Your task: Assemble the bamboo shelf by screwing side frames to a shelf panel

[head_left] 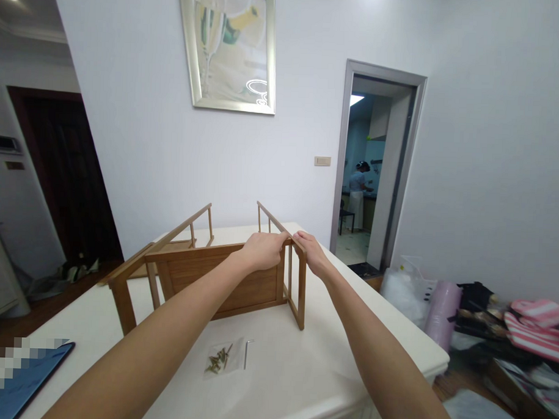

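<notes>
Wooden frame (302, 290), brown, one; located on the white table (301, 369), with a broad panel (258, 288) between two open, slatted sides. Left hand (263, 250): fingers curled over the panel's upper edge near the right-hand corner. Right hand (310, 252): fingers narrow and close together, touching the top of the right side at the same corner; firmness of grip, cannot tell. Handling, as judged: stiff, moderately light, smooth but not slippery; slender bars and corner joints the weak points, liable to rack or loosen if twisted. Best holds: panel edge and thick side rail, close to the joint; thin slats unsuited to lifting. Adjacent: clear bag of screws (219, 360); hex key (246, 355).
</notes>
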`<control>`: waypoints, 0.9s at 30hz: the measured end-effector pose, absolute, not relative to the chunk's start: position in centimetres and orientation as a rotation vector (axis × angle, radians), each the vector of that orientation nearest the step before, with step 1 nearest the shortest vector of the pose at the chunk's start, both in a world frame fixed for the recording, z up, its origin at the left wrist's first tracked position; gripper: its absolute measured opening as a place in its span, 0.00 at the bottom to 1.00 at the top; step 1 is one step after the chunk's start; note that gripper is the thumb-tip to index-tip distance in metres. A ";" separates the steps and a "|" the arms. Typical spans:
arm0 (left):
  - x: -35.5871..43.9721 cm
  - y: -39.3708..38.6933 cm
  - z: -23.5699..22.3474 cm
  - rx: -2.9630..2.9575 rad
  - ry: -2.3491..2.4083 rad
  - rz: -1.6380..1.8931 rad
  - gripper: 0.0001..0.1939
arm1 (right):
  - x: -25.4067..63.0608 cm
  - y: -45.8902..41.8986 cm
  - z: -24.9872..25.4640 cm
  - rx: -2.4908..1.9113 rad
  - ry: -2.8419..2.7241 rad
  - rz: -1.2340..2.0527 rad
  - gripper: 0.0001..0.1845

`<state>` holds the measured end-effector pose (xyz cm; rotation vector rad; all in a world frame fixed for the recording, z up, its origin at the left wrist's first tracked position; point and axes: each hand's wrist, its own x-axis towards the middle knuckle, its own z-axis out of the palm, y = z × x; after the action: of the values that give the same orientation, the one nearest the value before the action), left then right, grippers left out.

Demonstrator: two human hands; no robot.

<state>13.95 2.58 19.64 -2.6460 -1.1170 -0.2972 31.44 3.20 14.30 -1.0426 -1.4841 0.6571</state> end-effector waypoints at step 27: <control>14.3 2.6 19.9 -2.657 -1.114 -0.298 0.16 | 32.0 3.9 13.5 -1.041 -1.555 0.482 0.22</control>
<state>14.33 2.62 19.88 -2.6568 -1.1140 -0.2982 32.02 3.90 13.45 -1.0410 -1.5552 0.4823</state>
